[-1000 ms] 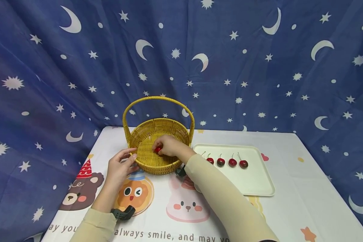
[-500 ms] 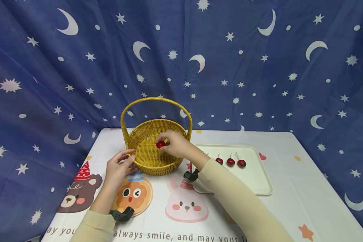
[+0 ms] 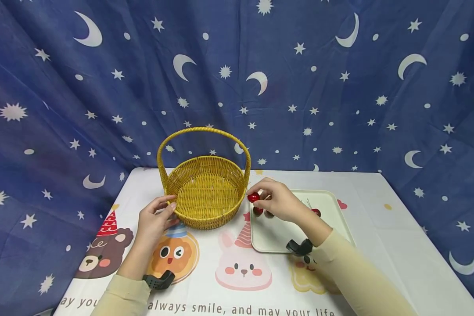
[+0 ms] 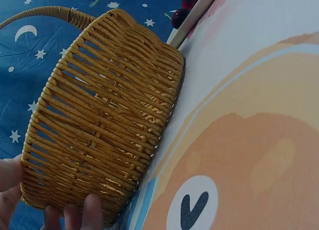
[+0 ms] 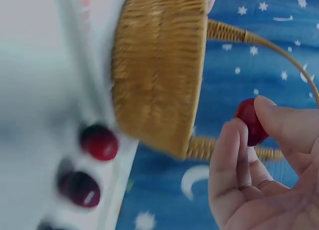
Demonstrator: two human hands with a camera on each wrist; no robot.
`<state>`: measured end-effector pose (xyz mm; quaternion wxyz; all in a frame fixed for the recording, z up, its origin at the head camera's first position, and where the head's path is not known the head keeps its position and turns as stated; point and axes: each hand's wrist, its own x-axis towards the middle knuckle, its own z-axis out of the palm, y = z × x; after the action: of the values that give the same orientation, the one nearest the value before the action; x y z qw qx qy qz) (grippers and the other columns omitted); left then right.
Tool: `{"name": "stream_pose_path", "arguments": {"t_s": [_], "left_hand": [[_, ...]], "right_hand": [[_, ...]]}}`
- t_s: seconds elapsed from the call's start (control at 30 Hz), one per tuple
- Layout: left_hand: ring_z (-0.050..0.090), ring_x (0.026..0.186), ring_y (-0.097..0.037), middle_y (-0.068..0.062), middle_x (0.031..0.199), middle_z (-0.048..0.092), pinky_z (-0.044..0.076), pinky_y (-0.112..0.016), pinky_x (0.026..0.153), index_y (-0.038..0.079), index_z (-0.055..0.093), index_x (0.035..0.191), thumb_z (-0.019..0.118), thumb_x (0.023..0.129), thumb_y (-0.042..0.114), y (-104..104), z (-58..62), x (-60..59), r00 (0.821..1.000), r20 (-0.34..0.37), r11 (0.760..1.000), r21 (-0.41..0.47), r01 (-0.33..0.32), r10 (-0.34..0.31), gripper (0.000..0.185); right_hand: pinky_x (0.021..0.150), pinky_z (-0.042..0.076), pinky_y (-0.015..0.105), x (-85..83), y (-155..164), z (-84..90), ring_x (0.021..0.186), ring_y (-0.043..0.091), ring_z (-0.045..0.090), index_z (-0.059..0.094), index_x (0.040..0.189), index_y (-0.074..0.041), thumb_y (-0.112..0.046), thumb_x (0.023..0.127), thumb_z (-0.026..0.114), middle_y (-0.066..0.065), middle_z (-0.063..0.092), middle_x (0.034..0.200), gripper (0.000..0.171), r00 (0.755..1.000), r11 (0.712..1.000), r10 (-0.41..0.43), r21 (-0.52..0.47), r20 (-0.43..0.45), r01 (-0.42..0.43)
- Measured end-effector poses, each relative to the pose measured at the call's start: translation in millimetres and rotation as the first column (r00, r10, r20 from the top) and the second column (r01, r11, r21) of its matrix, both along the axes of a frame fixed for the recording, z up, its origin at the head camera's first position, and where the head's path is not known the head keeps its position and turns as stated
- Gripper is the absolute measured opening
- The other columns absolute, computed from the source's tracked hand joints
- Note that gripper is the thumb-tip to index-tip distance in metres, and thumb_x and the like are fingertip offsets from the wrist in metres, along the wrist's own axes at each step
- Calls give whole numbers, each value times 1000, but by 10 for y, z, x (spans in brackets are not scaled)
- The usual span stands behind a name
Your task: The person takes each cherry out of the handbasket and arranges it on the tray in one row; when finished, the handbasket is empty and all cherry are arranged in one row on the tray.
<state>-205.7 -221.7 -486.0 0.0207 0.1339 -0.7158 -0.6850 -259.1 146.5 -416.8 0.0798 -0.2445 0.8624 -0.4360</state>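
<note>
A yellow woven basket (image 3: 207, 221) with a tall arched handle stands on the table. My left hand (image 3: 155, 219) holds its left rim; in the left wrist view the fingers (image 4: 92, 210) lie against the outer weave. My right hand (image 3: 278, 201) pinches a shiny red cherry (image 3: 253, 197) between thumb and fingertips, above the tray's left end, right of the basket. The right wrist view shows this cherry (image 5: 251, 121) clearly. On the white tray (image 3: 276, 239) below lie more cherries, one red cherry (image 3: 317, 212) at the right; my right hand partly hides the others.
A white tablecloth (image 3: 205, 281) with printed cartoon animals and lettering covers the table. Behind it hangs a blue curtain (image 3: 221, 105) with moons and stars. Dark bands (image 3: 159, 280) sit on both wrists.
My right hand has moved right with the cherry, from inside the basket to over the tray's left end. My left hand stays at the basket's rim.
</note>
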Motion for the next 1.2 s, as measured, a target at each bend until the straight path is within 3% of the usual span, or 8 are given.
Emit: {"name": "stream_pose_path", "arguments": {"t_s": [0.37,0.67,0.83,1.03,1.2], "left_hand": [[71,94,-5,-6,124,49,69,-31,89,12,64,146,65,109,21,2,-4,-4,1000,-4,1000,-1,-8,8,38],[71,94,-5,-6,125,48,69,-31,89,11,62,148,66,109,22,9,11,-1,1000,9,1000,-2,-7,7,41],[71,94,-5,-5,127,48,69,-30,88,13,63,148,68,108,24,9,10,6,1000,22,1000,-10,-10,10,42],[71,94,-5,-5,127,48,69,-30,88,13,63,149,68,108,24,5,9,4,1000,24,1000,-5,-10,10,42],[72,94,-5,-4,126,48,68,-30,88,14,63,148,68,108,24,4,10,-1,1000,24,1000,-7,-6,6,42]], "right_hand": [[73,57,23,199,1006,-256,85,13,69,79,117,-12,1,89,84,9,75,116,31,976,977,-177,94,-125,189],[76,55,25,256,1576,-403,95,24,68,77,123,-8,0,91,82,15,72,123,33,931,908,-346,207,-119,364],[72,52,27,218,1787,-523,95,27,63,76,123,-7,-2,92,82,19,71,122,32,912,879,-393,243,-118,411],[78,65,41,164,1911,-679,107,40,68,76,123,-6,0,93,79,24,69,124,31,905,852,-417,310,-86,422],[74,64,37,142,1934,-741,103,38,68,74,123,-6,4,92,78,24,71,120,32,896,837,-438,334,-67,434]]}}
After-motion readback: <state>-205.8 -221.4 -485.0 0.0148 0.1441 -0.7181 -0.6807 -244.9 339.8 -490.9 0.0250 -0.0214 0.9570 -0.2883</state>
